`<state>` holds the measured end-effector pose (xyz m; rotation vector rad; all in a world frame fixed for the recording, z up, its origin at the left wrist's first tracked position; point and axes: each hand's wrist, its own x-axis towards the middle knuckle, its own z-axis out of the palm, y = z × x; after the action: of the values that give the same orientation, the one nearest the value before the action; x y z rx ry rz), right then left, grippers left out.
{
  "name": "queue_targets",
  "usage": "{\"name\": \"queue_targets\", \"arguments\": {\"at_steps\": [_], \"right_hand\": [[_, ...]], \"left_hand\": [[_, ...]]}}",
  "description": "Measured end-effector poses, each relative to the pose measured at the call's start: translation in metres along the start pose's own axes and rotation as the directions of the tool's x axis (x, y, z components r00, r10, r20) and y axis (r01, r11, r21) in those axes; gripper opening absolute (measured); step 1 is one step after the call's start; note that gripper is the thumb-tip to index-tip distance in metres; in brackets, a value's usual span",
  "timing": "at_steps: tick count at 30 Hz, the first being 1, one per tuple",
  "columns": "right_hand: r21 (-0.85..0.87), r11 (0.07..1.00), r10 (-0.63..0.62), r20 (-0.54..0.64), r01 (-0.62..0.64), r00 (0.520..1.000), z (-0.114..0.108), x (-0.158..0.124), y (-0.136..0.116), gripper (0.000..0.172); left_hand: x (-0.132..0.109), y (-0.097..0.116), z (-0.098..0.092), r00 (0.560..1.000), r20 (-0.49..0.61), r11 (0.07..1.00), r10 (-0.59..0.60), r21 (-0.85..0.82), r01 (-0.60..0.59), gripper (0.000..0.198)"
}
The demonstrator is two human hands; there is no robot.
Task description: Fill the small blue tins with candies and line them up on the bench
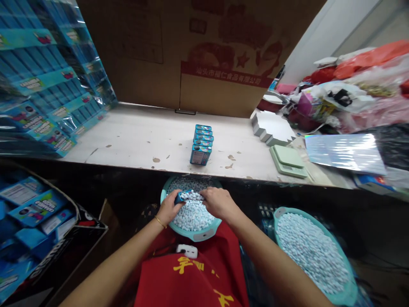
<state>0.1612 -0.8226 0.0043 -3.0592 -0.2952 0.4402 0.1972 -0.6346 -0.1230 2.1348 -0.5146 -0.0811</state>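
My left hand (pixel 170 209) grips a small blue candy box (pixel 184 196), tilted over a teal basin (pixel 198 235) of pale blue and white candies (pixel 193 215). A heap of candies (pixel 194 195) lies at the box's end, between my two hands. My right hand (pixel 220 202) has its fingers closed at the other side of this heap; whatever they grip, perhaps a scoop, is hidden. The basin rests at my lap, against a red apron (pixel 191 277). Ahead on the white table, several blue candy boxes (pixel 202 147) stand in a row.
A large cardboard carton (pixel 179 89) stands behind the table. Wrapped blue box stacks (pixel 54 85) rise at left, above a carton of blue boxes (pixel 35 209). At right are a green scale (pixel 288 161), stacked white card (pixel 275 128), plastic bags, and a second candy basin (pixel 350 290).
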Motion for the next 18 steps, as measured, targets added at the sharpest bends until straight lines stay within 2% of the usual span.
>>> {"name": "queue_targets", "arguments": {"at_steps": [5, 7, 9, 11, 14, 16, 18], "right_hand": [[-0.066, 0.998, -0.012, 0.006, 0.012, 1.000, -0.013, 0.002, -0.015, 0.026], [-0.044, 0.999, -0.014, -0.002, 0.014, 1.000, -0.012, -0.002, -0.006, 0.026], [-0.008, 1.000, 0.022, 0.005, -0.022, 1.000, -0.002, -0.009, 0.014, 0.026], [0.015, 0.996, 0.090, 0.028, -0.091, 0.996, 0.020, -0.015, 0.038, 0.027], [0.015, 0.984, 0.177, 0.066, -0.178, 0.982, 0.071, -0.015, 0.059, 0.026], [0.053, 0.980, 0.188, 0.051, -0.191, 0.981, 0.105, -0.005, 0.055, 0.028], [0.118, 0.979, 0.168, 0.019, -0.169, 0.986, 0.130, 0.011, 0.038, 0.031]], "left_hand": [[-0.001, -0.004, 0.003, 1.000, -0.006, 1.000, 0.018, 0.013, -0.018, 0.037], [-0.001, -0.005, 0.002, 1.000, -0.017, 1.000, -0.001, -0.011, 0.001, 0.036], [-0.002, -0.007, 0.000, 0.998, -0.031, 0.996, -0.058, -0.065, 0.056, 0.035], [-0.003, -0.011, -0.003, 0.989, -0.049, 0.980, -0.139, -0.148, 0.131, 0.037], [-0.002, -0.021, 0.000, 0.960, -0.037, 0.912, -0.278, -0.325, 0.252, 0.038], [0.000, -0.026, 0.008, 0.928, 0.011, 0.818, -0.372, -0.469, 0.333, 0.038], [0.003, -0.029, 0.020, 0.900, 0.082, 0.713, -0.429, -0.581, 0.393, 0.040]]}}
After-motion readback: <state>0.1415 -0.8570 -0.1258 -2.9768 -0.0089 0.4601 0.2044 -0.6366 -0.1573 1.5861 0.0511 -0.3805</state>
